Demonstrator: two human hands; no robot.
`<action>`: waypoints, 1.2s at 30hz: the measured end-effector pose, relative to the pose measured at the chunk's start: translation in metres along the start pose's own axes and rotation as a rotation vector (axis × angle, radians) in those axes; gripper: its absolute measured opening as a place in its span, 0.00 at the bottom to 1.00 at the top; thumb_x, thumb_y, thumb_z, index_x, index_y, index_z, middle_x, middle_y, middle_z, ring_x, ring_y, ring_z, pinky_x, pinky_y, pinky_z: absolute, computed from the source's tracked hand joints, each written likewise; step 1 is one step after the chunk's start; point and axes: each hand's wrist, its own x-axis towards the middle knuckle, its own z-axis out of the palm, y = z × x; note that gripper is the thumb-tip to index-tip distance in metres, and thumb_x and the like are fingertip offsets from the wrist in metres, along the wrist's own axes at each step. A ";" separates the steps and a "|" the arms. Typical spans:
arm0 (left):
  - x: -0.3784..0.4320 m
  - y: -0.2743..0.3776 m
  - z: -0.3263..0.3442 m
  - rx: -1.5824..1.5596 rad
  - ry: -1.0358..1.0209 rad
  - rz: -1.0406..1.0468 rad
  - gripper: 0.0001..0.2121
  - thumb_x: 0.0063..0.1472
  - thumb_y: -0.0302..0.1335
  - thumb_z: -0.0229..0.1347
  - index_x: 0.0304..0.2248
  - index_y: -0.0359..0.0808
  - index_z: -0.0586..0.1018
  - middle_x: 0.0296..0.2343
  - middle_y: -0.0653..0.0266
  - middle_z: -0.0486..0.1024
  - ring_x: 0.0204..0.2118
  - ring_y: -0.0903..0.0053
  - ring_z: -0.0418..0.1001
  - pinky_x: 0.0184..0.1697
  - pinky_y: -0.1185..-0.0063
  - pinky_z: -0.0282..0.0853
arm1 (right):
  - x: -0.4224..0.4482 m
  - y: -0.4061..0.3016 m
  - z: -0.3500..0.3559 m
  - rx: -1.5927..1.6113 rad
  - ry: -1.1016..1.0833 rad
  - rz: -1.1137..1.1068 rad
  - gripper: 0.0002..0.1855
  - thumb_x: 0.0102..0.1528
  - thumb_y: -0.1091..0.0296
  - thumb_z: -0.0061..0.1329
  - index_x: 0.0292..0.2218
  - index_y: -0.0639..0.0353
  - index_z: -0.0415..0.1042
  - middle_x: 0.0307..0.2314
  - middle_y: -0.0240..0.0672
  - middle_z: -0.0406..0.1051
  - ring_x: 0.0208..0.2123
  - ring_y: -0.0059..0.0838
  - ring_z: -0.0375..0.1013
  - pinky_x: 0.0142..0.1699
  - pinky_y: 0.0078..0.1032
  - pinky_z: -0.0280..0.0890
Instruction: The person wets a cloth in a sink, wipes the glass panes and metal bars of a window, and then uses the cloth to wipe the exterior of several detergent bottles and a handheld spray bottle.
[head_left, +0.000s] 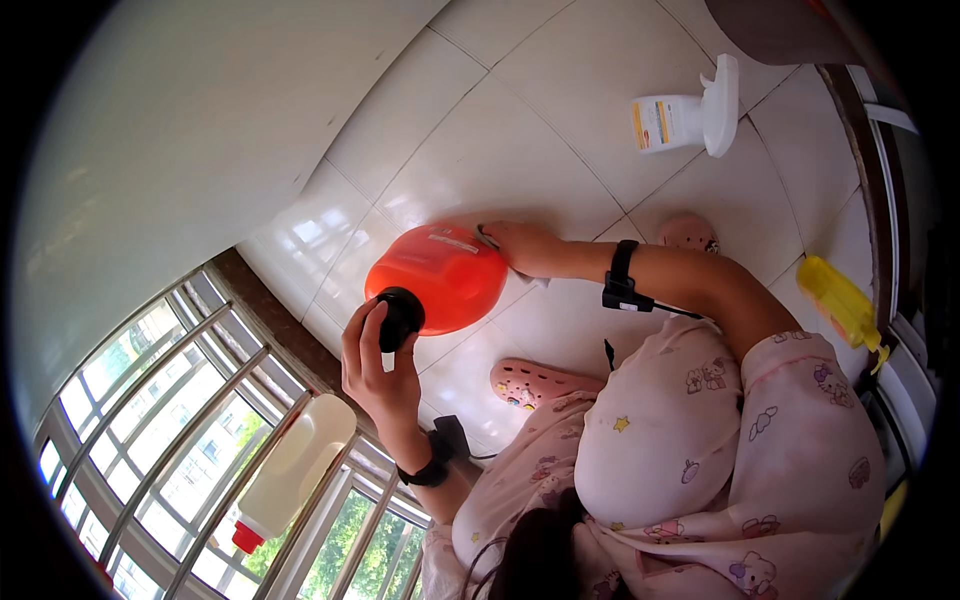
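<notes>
An orange-red plastic bottle (450, 277) with a black cap (400, 319) is tilted between my hands, its cap toward the window side. The fingers and thumb of my left hand (382, 367) are closed around the cap. At the bottle's other end, my right hand (525, 247) presses a greyish cloth (487, 237) against its side; most of the cloth is hidden under the hand and bottle. Black straps with small devices sit on both my forearms.
A white spray bottle (671, 124) lies on the tiled floor (555, 172). A yellow pump bottle (836, 300) is at the right, near a door track. A pale bottle with a red cap (292, 469) rests at the window rails (157, 420). A large pale surface (187, 135) fills the upper left.
</notes>
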 end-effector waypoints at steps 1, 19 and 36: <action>0.001 0.000 0.000 -0.006 0.009 0.010 0.23 0.38 0.18 0.61 0.39 0.37 0.73 0.37 0.61 0.72 0.38 0.64 0.72 0.38 0.74 0.70 | -0.011 0.003 0.009 0.063 0.041 0.023 0.17 0.51 0.72 0.40 0.44 0.61 0.59 0.36 0.46 0.67 0.37 0.44 0.68 0.40 0.34 0.63; -0.040 -0.011 0.006 0.188 0.252 -0.149 0.23 0.41 0.28 0.64 0.39 0.36 0.73 0.32 0.61 0.72 0.33 0.65 0.72 0.34 0.73 0.69 | -0.055 -0.051 0.000 0.361 0.129 -0.119 0.21 0.46 0.76 0.43 0.42 0.61 0.53 0.29 0.47 0.68 0.32 0.45 0.70 0.37 0.34 0.63; -0.032 0.038 0.024 -0.588 -0.191 0.221 0.23 0.43 0.37 0.61 0.35 0.30 0.70 0.31 0.52 0.70 0.35 0.60 0.68 0.36 0.72 0.65 | -0.134 -0.158 -0.127 -0.187 -0.420 -0.609 0.15 0.47 0.73 0.47 0.39 0.58 0.68 0.29 0.38 0.70 0.31 0.35 0.71 0.36 0.25 0.65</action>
